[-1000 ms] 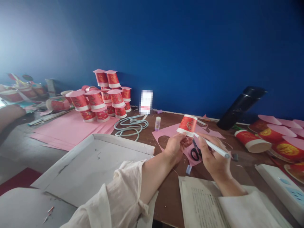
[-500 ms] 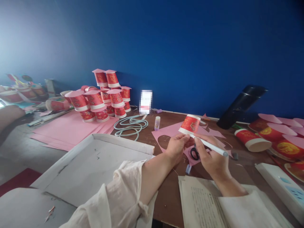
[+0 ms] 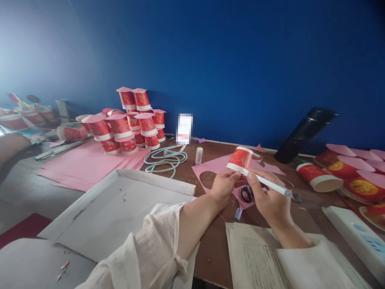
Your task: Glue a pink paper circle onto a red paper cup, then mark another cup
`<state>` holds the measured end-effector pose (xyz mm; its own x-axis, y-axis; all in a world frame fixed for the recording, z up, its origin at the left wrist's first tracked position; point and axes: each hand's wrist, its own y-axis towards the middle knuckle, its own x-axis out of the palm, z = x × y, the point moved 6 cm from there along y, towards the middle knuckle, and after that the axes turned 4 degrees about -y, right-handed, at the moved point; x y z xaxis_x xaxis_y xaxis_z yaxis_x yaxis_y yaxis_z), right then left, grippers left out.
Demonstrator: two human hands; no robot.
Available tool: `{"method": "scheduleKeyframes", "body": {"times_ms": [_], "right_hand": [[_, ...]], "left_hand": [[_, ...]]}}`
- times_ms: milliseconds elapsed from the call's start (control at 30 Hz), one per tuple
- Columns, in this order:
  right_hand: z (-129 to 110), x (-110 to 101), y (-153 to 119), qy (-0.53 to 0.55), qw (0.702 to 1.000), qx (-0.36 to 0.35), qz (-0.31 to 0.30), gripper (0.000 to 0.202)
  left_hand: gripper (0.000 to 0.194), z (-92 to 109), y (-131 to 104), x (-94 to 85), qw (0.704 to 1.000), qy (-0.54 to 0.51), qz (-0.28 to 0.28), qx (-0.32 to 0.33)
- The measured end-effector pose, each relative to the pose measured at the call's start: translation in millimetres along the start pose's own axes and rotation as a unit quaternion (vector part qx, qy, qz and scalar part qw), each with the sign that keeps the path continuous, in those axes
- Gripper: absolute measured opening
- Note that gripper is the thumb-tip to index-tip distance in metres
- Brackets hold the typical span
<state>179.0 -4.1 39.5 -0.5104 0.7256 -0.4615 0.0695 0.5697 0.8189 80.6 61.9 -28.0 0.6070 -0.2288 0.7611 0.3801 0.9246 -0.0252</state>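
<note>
A red paper cup (image 3: 240,159) with a white rim is tilted in my left hand (image 3: 223,186), whose fingers are closed on the rim. My right hand (image 3: 270,198) grips a white pen (image 3: 269,182), its far end against the cup's rim and its near end pointing down to the right. Below the cup lies cut pink paper (image 3: 207,165) on the brown table (image 3: 210,237). Black scissor handles (image 3: 246,194) show between my hands. A glue stick (image 3: 199,156) stands to the left, and its loose purple cap (image 3: 238,214) seems to lie below.
Stacked red cups (image 3: 120,126) with pink tops stand at the left behind pink sheets (image 3: 87,164). A coiled cable (image 3: 165,159), a phone (image 3: 184,129), a leaning black bottle (image 3: 305,134), more cups (image 3: 362,186), a power strip (image 3: 355,233) and a white box (image 3: 120,208) surround my hands.
The pen has turned slightly, its near end now a little lower and farther right with my right hand. The cup has tilted or turned slightly in my left hand.
</note>
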Motion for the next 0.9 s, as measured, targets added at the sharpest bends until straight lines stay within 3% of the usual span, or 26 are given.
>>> {"method": "scheduleKeyframes", "body": {"times_ms": [900], "right_hand": [[7.5,-0.1,-1.5,-0.032,0.999,0.017,0.016,0.023]], "left_hand": [[0.017,-0.6,-1.1,-3.8,0.998,0.045,0.046,-0.013]]}}
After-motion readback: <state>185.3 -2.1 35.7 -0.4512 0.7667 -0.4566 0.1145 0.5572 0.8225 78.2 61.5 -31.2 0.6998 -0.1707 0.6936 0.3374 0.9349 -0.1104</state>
